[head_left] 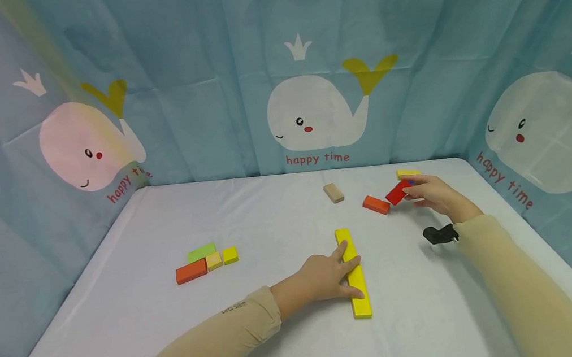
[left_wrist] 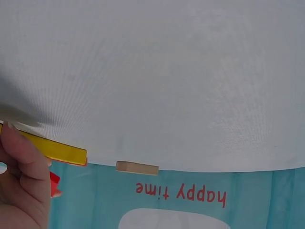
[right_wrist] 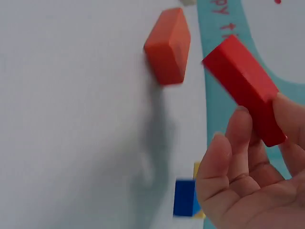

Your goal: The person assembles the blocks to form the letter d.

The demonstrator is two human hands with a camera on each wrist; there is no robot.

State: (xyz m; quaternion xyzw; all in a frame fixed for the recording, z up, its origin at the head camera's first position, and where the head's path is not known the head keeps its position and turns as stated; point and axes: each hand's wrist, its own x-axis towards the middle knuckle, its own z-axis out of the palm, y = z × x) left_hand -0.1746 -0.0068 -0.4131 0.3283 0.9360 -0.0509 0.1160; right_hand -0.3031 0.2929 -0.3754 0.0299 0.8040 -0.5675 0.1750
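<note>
My left hand (head_left: 325, 276) rests on a long yellow strip (head_left: 358, 288) lying on the table, its fingers spread along it. A faint seam near the middle suggests two yellow blocks end to end. In the left wrist view, the thumb lies by the yellow strip (left_wrist: 66, 151). My right hand (head_left: 432, 193) pinches a red block (right_wrist: 245, 88) between thumb and fingers, tilted and raised above the table. Just left of it lies an orange-red block (head_left: 376, 204). A blue block (right_wrist: 184, 198) sits below the right hand, partly covered, with a yellow block (head_left: 408, 173) behind.
On the left lie a green block (head_left: 201, 252), an orange-red block (head_left: 191, 272), a tan-yellow block (head_left: 214, 261) and a yellow cube (head_left: 230, 255). A plain wooden block (head_left: 334, 193) is farther back. A black device (head_left: 439, 235) hangs at the right wrist. Whale-print curtains surround the table.
</note>
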